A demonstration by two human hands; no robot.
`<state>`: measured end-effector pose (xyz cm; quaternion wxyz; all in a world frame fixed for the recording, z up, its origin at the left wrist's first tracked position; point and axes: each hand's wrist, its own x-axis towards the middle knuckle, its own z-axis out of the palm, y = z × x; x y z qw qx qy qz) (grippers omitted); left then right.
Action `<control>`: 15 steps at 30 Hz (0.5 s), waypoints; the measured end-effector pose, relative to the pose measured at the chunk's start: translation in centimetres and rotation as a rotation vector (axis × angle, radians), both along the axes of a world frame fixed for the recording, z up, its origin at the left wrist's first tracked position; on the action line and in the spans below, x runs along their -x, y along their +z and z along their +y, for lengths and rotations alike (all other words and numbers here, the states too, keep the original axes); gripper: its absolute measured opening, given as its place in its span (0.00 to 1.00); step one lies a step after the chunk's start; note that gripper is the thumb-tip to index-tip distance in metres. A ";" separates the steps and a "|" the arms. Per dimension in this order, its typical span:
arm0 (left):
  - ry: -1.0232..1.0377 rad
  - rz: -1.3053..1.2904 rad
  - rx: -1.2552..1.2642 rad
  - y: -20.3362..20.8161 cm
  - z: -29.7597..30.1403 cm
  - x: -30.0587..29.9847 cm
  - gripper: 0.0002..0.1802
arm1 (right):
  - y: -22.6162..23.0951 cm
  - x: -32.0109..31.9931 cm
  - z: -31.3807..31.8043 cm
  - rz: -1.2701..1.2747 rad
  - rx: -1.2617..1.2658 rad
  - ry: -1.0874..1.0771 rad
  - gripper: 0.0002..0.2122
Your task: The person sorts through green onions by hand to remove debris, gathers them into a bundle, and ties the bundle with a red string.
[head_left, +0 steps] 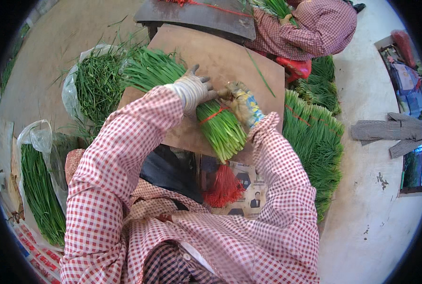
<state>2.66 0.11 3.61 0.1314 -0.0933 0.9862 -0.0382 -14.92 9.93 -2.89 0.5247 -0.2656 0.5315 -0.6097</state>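
Note:
A bunch of long green garlic chives (223, 135) lies slantwise on the brown board (220, 61), its cut stem ends toward me and its leaves to the far left. Around the stems runs a thin red tie (213, 115). My left hand (192, 90), in a pale glove, lies across the bunch with its fingers over it. Curled at the bunch's right side is my right hand (243, 103), in a stained glove with a blue and yellow cuff. Its fingertips are pinched together where the tie runs up to them; the tie's end is hidden.
Red ties (224, 187) hang below the board's near edge. Bundled chives (310, 142) are stacked at right. A clear bag of loose greens (97, 80) and another bag of chives (43, 194) stand at left. Across from me a co-worker (310, 28) handles greens beside a dark table (197, 16).

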 end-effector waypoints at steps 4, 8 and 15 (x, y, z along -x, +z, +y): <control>0.024 0.486 0.026 -1.3 2.8 -4.9 0.41 | 2.1 2.5 1.5 0.629 -0.148 0.398 0.30; 0.616 0.703 -1.271 -5.3 11.1 -7.7 0.30 | 3.8 -0.6 2.8 1.048 -0.456 0.591 0.42; 1.113 0.922 -1.783 -9.1 16.4 -5.3 0.38 | 1.4 -2.9 4.0 0.615 -0.542 0.849 0.40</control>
